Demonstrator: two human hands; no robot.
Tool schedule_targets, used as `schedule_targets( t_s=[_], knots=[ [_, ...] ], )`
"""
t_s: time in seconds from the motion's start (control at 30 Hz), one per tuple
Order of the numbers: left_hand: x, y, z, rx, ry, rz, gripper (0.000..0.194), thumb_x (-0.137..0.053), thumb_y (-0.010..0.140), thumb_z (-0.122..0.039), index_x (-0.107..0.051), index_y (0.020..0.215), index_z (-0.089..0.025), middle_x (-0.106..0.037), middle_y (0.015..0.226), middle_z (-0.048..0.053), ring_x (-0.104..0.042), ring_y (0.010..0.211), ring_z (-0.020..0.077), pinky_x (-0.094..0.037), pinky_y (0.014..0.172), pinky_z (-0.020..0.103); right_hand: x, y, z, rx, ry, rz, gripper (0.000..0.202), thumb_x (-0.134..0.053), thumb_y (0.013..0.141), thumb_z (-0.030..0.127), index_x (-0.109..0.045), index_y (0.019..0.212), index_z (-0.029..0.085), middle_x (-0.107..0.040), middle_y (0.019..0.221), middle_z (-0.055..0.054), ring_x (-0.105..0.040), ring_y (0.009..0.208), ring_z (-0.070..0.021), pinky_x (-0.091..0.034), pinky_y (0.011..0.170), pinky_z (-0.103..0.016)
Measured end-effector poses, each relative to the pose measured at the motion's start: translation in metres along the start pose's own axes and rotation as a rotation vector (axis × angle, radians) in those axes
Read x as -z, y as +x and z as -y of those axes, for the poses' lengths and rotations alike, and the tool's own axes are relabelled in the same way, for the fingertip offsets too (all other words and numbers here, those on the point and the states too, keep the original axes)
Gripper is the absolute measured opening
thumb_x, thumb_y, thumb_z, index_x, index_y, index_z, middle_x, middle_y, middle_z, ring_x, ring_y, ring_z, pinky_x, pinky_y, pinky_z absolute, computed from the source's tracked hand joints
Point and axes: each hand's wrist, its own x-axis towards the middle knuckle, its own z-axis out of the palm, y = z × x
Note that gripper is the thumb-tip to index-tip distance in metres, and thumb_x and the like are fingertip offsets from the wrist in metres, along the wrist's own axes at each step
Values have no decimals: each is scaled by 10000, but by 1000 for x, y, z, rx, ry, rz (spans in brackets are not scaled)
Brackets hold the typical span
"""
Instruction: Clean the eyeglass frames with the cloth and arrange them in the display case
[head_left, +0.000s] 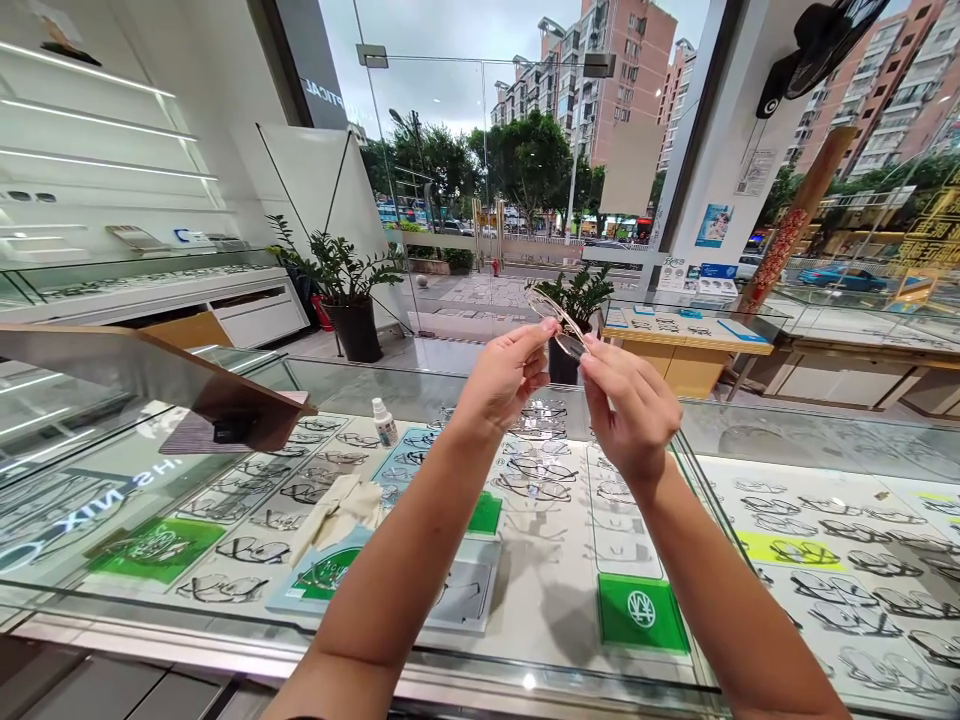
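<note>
A pair of thin-rimmed eyeglasses (571, 345) is held up above the glass counter, in front of a potted plant by the door. My left hand (511, 372) pinches the frame from the left with thumb and fingers. From the right, my right hand (631, 402) grips the same eyeglasses near a lens. Both arms reach forward over the counter. The far part of the glasses is thin and hard to make out against the background.
Under and on the glass counter (540, 610) lie rows of eyeglasses. A small white bottle (385, 424), a cream cloth (339, 515) and a grey tray (466, 590) are left of centre. A wooden-backed mirror or panel (150, 375) juts in from the left.
</note>
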Motion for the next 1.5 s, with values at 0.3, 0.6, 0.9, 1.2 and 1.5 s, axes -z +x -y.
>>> schedule_targets(
  t_s=[0.3, 0.6, 0.9, 1.2, 1.5],
  knots=[
    [38, 13, -13, -147, 462, 61, 224, -972, 716, -407, -828, 736, -237, -643, 648, 19, -441, 585, 126, -349, 597, 309, 12, 8, 5, 61, -262, -152, 201, -666, 964, 365, -742, 788, 306, -767, 837, -38, -700, 866, -264, -571, 920, -512],
    [114, 60, 8, 137, 1088, 165, 149, -926, 676, -288, -802, 659, -207, -643, 598, 14, -452, 562, 140, -295, 662, 328, 27, 21, 6, -221, -38, -93, 671, -618, 1035, 595, -374, 511, 253, -272, 517, 17, -433, 557, -157, -358, 604, -351],
    [213, 131, 56, 397, 1561, 204, 166, -915, 572, -199, -752, 593, -218, -585, 526, -39, -470, 664, 147, -281, 727, 299, 32, 31, 24, -119, -18, 64, 702, -562, 1081, 541, -339, 496, 222, -268, 498, 26, -329, 486, -109, -252, 567, -347],
    [234, 141, 87, 500, 1821, 242, 89, -901, 649, -262, -828, 685, -227, -734, 737, 47, -613, 879, 220, -434, 865, 281, 28, 32, 24, -1, -36, 17, 666, -510, 1135, 466, -368, 531, 223, -268, 509, 32, -306, 495, -111, -235, 563, -353],
    [206, 122, 82, 472, 1993, 268, 277, -860, 764, -341, -887, 994, -189, -804, 1009, 136, -680, 1007, 298, -484, 909, 333, 31, 35, 30, 82, -23, 54, 638, -539, 1105, 447, -260, 573, 232, -231, 528, 46, -218, 505, -107, -184, 546, -343]
  ],
)
